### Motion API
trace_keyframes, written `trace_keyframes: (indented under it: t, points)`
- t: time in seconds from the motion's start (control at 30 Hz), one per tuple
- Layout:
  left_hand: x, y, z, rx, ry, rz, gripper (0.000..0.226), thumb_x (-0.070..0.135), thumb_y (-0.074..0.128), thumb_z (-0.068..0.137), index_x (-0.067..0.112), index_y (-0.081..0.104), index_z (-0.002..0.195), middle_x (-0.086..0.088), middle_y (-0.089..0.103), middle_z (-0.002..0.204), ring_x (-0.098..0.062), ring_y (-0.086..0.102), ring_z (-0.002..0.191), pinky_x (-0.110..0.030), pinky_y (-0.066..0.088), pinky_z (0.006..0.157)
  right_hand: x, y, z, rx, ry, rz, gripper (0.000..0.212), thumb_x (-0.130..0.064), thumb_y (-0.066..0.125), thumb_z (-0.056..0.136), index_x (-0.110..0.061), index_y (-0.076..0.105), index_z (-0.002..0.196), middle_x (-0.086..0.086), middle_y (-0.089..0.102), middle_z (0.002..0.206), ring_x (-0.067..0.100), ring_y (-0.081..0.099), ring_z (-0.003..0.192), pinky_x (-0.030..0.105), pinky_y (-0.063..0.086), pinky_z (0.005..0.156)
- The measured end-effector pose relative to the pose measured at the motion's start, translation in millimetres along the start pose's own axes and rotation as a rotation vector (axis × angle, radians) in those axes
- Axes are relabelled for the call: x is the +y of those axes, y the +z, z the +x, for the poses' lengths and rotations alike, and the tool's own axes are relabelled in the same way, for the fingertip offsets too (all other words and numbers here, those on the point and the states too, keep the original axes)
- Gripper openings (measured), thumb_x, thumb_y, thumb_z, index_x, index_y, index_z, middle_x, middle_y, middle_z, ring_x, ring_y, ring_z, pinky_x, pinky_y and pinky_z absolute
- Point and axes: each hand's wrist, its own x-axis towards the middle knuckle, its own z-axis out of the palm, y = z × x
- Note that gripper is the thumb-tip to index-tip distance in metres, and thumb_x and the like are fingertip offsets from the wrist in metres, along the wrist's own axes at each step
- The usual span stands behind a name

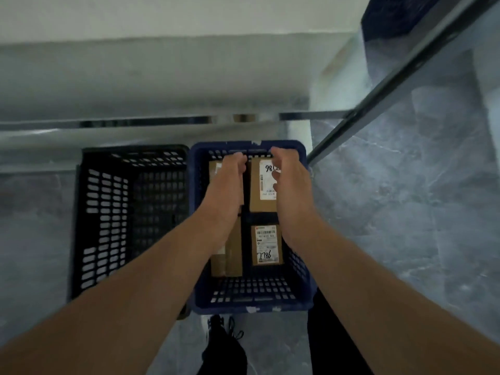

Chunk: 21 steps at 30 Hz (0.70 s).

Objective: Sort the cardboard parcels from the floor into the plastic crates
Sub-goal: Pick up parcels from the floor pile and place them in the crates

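A blue plastic crate [303,290] stands on the floor in front of me with three cardboard parcels inside. A long parcel [232,255] lies along its left side. A small parcel marked 7786 [266,244] lies at the near right, and a labelled parcel [261,185] lies at the far right. My right hand [290,180] is at that far parcel's right edge, thumb on its label and fingers curled over its far end. My left hand [230,177] hovers with bent fingers by the parcel's left corner; contact is unclear. An empty black crate [102,212] stands to the left.
Both crates sit side by side against a grey wall ledge with a metal strip [135,121]. A dark metal rail [378,96] slants up on the right over grey marble floor [405,212]. My shoe [221,336] and dark trouser leg are just behind the blue crate.
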Motion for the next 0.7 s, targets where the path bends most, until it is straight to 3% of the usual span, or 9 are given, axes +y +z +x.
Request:
trace_keyframes:
  t: [0.03, 0.1, 0.17, 0.27, 0.33, 0.43, 0.53, 0.7]
  points:
    - [12, -6, -16, -0.006, 0.017, 0.007, 0.032, 0.044, 0.037, 0.107, 0.031, 0.066, 0.109, 0.023, 0.072, 0.082, 0.008, 0.069, 0.082, -0.009, 0.049, 0.070, -14, 1, -18, 0.011, -0.025, 0.008, 0.030, -0.042, 0.053, 0.108, -0.022, 0.068, 0.092, -0.001, 0.070, 0.092, 0.017, 0.066, 0.091, 0.040, 0.053, 0.091]
    - [39, -18, -54, -0.020, 0.055, 0.003, 0.035, 0.046, 0.035, 0.107, 0.033, 0.064, 0.122, 0.018, 0.065, 0.114, -0.007, 0.057, 0.120, -0.026, 0.040, 0.105, -44, 1, -61, 0.022, -0.076, 0.021, 0.026, -0.040, 0.051, 0.111, -0.030, 0.073, 0.105, -0.013, 0.072, 0.103, 0.004, 0.066, 0.098, 0.028, 0.050, 0.092]
    - [67, -29, -96, -0.041, 0.084, -0.007, 0.038, 0.045, 0.036, 0.106, 0.032, 0.062, 0.129, 0.010, 0.060, 0.133, -0.016, 0.048, 0.131, -0.039, 0.031, 0.118, -72, 4, -105, 0.022, -0.090, 0.053, 0.031, -0.044, 0.050, 0.110, -0.030, 0.073, 0.124, -0.015, 0.071, 0.116, 0.002, 0.064, 0.106, 0.027, 0.049, 0.094]
    - [107, -44, -161, -0.069, 0.202, 0.035, 0.043, 0.046, 0.035, 0.106, 0.033, 0.058, 0.141, 0.008, 0.054, 0.146, -0.017, 0.044, 0.138, -0.044, 0.030, 0.120, -116, 10, -177, -0.005, -0.137, 0.084, 0.045, -0.055, 0.051, 0.106, -0.032, 0.069, 0.140, -0.011, 0.067, 0.139, 0.013, 0.062, 0.128, 0.042, 0.050, 0.111]
    - [133, -51, -204, -0.090, 0.292, 0.058, 0.044, 0.049, 0.034, 0.106, 0.036, 0.057, 0.141, 0.008, 0.054, 0.146, -0.018, 0.046, 0.137, -0.047, 0.033, 0.120, -144, 8, -221, -0.024, -0.225, 0.096, 0.045, -0.050, 0.048, 0.109, -0.032, 0.066, 0.147, -0.009, 0.059, 0.153, 0.013, 0.054, 0.139, 0.041, 0.042, 0.120]
    - [174, -57, -267, -0.078, 0.404, 0.060, 0.045, 0.052, 0.033, 0.105, 0.039, 0.058, 0.139, 0.009, 0.056, 0.142, -0.019, 0.049, 0.132, -0.050, 0.036, 0.117, -186, 2, -282, -0.030, -0.368, 0.102, 0.043, -0.043, 0.044, 0.112, -0.030, 0.065, 0.147, -0.009, 0.059, 0.152, 0.012, 0.053, 0.138, 0.035, 0.042, 0.117]
    - [212, -61, -333, -0.033, 0.490, 0.025, 0.043, 0.052, 0.034, 0.104, 0.040, 0.061, 0.135, 0.010, 0.059, 0.139, -0.019, 0.051, 0.131, -0.051, 0.038, 0.115, -228, -2, -342, -0.047, -0.450, 0.094, 0.045, -0.049, 0.048, 0.108, -0.032, 0.067, 0.145, -0.009, 0.061, 0.151, 0.015, 0.054, 0.139, 0.039, 0.042, 0.119]
    - [267, -67, -451, 0.039, 0.602, -0.078, 0.042, 0.048, 0.040, 0.104, 0.034, 0.061, 0.137, 0.003, 0.058, 0.141, -0.022, 0.049, 0.133, -0.048, 0.039, 0.115, -302, -19, -445, -0.133, -0.644, 0.045, 0.074, -0.069, 0.045, 0.081, -0.036, 0.068, 0.143, -0.010, 0.060, 0.155, 0.014, 0.054, 0.143, 0.043, 0.038, 0.126]
